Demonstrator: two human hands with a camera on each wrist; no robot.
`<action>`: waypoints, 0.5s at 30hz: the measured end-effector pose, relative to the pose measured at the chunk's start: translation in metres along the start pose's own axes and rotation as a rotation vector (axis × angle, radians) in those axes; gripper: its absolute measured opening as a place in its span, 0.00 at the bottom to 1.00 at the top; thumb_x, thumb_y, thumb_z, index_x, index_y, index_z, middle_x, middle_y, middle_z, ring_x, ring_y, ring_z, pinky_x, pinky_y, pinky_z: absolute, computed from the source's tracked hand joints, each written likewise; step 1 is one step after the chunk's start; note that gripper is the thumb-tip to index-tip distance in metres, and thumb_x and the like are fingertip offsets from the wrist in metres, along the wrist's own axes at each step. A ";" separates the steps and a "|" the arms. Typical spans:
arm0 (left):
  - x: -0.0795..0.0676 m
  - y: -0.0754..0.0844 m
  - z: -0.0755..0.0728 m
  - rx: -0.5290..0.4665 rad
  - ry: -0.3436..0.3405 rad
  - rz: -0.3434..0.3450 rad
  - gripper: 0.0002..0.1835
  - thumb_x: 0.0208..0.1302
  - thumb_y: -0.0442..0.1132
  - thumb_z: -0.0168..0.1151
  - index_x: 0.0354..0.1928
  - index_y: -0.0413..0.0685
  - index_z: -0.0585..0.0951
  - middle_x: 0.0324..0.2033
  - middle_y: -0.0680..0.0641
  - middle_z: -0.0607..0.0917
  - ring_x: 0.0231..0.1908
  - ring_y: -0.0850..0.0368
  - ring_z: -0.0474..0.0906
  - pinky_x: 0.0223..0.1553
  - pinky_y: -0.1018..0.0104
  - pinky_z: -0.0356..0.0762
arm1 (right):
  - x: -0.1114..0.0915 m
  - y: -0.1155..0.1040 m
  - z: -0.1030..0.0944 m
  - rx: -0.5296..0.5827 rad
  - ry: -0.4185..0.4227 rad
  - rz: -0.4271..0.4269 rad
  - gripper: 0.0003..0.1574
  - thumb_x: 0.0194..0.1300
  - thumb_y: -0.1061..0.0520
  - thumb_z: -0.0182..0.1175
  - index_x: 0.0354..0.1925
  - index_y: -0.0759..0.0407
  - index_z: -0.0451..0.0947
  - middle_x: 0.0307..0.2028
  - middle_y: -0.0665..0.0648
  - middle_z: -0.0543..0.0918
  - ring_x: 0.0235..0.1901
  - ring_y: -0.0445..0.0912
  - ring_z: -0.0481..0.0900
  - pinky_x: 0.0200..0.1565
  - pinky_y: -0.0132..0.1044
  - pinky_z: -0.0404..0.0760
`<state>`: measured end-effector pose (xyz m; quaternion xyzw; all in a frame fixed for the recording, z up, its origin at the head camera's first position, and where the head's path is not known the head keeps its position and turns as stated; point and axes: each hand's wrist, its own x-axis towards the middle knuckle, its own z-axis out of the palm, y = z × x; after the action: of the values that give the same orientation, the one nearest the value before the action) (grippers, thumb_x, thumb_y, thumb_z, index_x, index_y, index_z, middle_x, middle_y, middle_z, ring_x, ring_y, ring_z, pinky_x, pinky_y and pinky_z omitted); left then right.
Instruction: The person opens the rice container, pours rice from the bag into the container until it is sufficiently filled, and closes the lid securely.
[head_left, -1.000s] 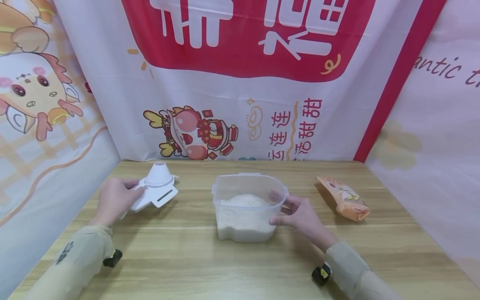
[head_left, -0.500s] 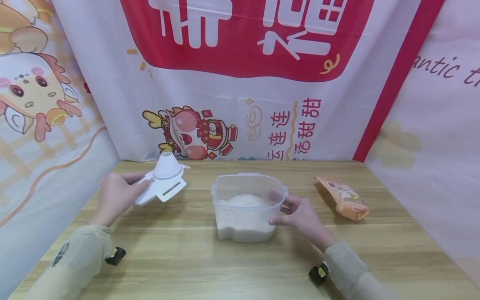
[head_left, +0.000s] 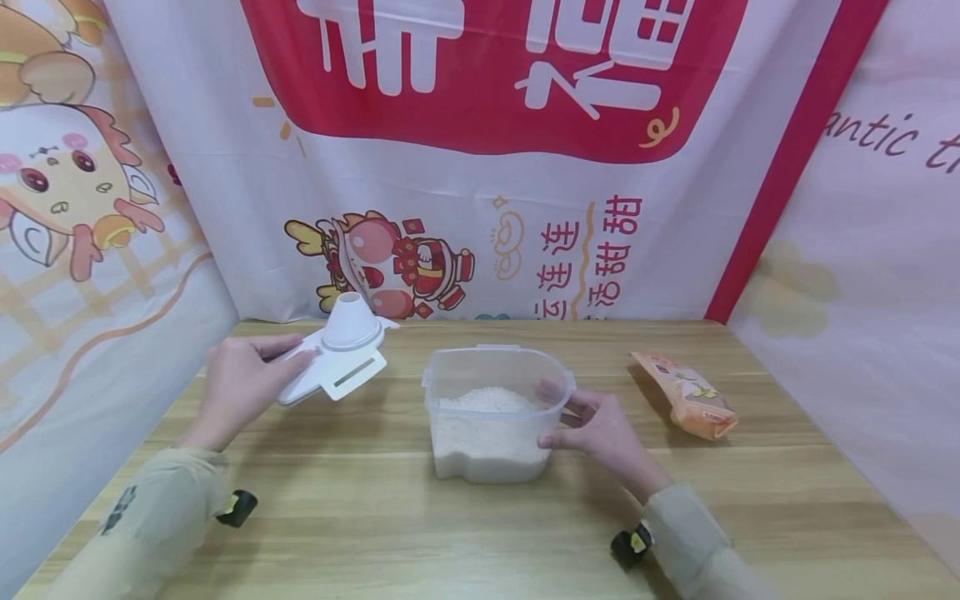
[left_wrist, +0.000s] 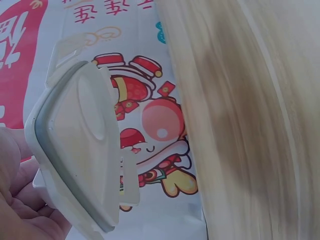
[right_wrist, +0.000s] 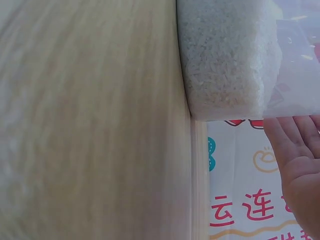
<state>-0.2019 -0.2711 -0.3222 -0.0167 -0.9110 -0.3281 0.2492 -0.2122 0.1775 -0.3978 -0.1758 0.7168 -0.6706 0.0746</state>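
Note:
A clear plastic storage container (head_left: 517, 357), partly filled with white rice (head_left: 491, 402), stands on the table. My right hand (head_left: 607, 437) holds it by its right wall, thumb at the front and fingers behind. In the right wrist view, rice grains show through the container (right_wrist: 225, 60), with the hand (right_wrist: 300, 170) beside it. My left hand (head_left: 243, 375) pinches the edge of a white lid (head_left: 318, 371) with a cone-shaped spout, raised above the table left of the container. Its underside and grey seal (left_wrist: 50, 142) show in the left wrist view.
An orange food packet (head_left: 690, 396) lies on the right part of the wooden table (head_left: 465, 542). A printed cloth (head_left: 480, 192) hangs behind the table's back edge, with more cloth at both sides.
My left hand has lifted the lid and carried it a little to the right, toward the container. The right hand and the container have stayed in place.

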 end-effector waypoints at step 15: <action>0.001 0.013 -0.007 -0.135 -0.014 -0.090 0.27 0.58 0.57 0.71 0.51 0.44 0.86 0.45 0.40 0.86 0.50 0.44 0.79 0.35 0.77 0.71 | 0.000 0.000 0.000 0.007 0.003 -0.001 0.47 0.43 0.63 0.80 0.63 0.61 0.75 0.61 0.54 0.77 0.62 0.48 0.72 0.58 0.37 0.74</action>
<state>-0.1974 -0.2650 -0.3092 0.0053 -0.8883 -0.3998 0.2261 -0.2123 0.1777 -0.3973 -0.1751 0.7146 -0.6732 0.0739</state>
